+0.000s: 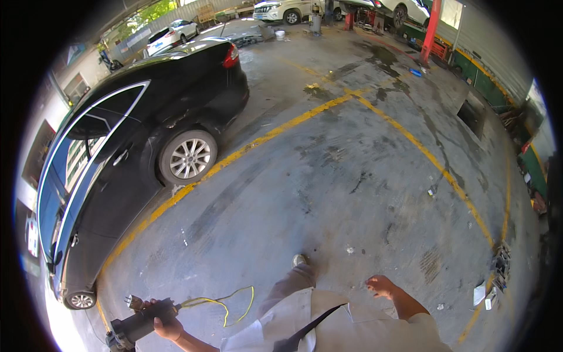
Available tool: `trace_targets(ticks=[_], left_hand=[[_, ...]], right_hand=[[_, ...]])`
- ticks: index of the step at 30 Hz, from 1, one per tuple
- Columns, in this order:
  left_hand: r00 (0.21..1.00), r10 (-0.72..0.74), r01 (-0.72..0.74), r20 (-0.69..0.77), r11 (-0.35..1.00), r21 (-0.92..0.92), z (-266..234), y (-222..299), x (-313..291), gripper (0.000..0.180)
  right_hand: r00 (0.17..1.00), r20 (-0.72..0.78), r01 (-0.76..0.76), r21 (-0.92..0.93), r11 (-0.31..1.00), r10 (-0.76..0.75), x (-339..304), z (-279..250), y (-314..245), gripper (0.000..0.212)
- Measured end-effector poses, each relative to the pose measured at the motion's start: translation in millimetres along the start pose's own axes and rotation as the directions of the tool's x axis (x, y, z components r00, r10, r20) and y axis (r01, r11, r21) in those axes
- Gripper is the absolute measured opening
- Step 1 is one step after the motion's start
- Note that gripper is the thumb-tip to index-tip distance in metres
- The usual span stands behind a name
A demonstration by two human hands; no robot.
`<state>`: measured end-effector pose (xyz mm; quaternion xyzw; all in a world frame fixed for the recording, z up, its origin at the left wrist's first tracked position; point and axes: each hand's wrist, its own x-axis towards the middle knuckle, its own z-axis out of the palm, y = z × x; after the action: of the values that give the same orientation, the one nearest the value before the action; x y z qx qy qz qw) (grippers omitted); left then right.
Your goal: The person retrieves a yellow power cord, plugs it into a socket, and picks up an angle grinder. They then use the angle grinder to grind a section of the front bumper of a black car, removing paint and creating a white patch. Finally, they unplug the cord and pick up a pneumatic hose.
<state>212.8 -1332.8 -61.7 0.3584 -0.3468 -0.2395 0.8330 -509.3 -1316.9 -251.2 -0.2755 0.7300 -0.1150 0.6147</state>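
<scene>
My left hand is wrapped round a black cylindrical part, holding it out at the lower left. A wider, stepped black end points down and left. From its other end a thin yellow wire trails in a loose loop towards my leg. Next to my left fingers sticks out a small brownish piece with metal prongs, perhaps a plug; whether it joins the cylinder is hidden. My right hand hangs beside my body with its fingers loosely bent and nothing visible in it.
A black car stands on the left beside a yellow floor line. Ahead on the right are a red lift post and a raised white car. A dark floor opening and scattered debris lie on the right.
</scene>
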Motion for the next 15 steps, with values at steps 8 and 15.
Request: trace_targets(ticks=[8, 15], left_hand=[[0.991, -0.108, 0.106, 0.082, 0.994, 0.02, 229.0, -185.6, 131.0, 0.083], [0.94, -0.26, 0.284, 0.219, 0.955, -0.085, 417.1, -387.3, 229.9, 0.078]], right_hand=[[0.984, 0.134, -0.169, 0.546, 0.82, 0.113, -71.6, -42.7, -225.5, 0.052], [0.991, 0.112, -0.133, 0.809, 0.573, 0.072, 86.4, -142.7, -390.2, 0.051]])
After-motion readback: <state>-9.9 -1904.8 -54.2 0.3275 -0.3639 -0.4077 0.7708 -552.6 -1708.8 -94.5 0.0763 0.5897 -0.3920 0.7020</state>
